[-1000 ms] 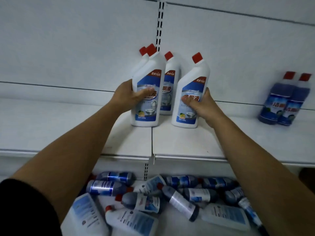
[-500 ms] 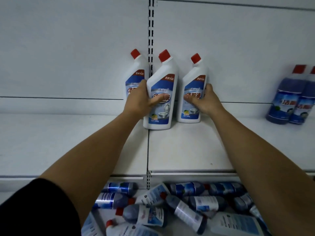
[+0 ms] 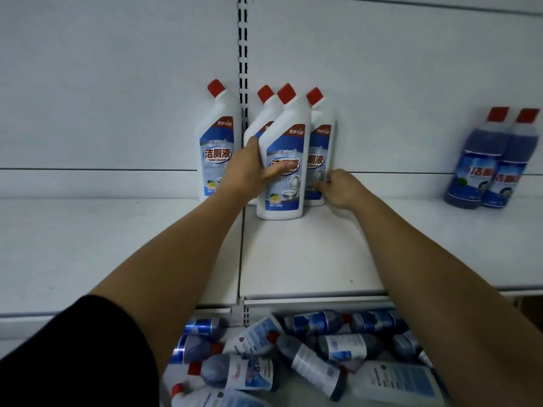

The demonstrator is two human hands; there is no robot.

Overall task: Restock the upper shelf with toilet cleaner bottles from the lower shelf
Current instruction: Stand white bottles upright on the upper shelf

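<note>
Left hand is gripping the front white bottle, thumb lying across its label. The bottle is standing on the upper shelf, centre of frame. Right hand is touching the low label of the right rear bottle; fingers curled, hold or mere contact, cannot tell. Left bottle is standing just left of the left hand. Two blue bottles are standing at right edge. A heap of bottles is lying on its side below, bottom centre.
</note>
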